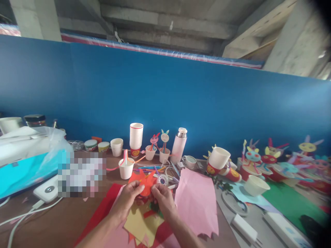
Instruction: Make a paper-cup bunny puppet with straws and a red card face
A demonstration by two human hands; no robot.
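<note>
An orange paper cutout (pixel 146 184) with pointed, ear-like tips is held up between both my hands above the table. My left hand (pixel 130 196) pinches its left edge between thumb and fingers. On the other side, my right hand (pixel 163 197) grips the right edge with its fingertips. Beneath them lie yellow paper (pixel 142 225), red paper (pixel 100 213) and pink scraps. To the right is a large pink sheet (pixel 198 203) with a jagged lower edge. A clear tape roll (pixel 162 179) rests just behind my right hand. A white paper cup (pixel 126 168) with coloured strips stands behind my left hand.
At the back are stacked paper cups (pixel 136 139), two cup figures with paper heads (pixel 164 137) and a pink thermos (pixel 179 146). More cup figures (pixel 253 156) crowd the right. A charger (pixel 247 230) and power strip (pixel 286 229) lie front right; a white power bank (pixel 46 188) sits left.
</note>
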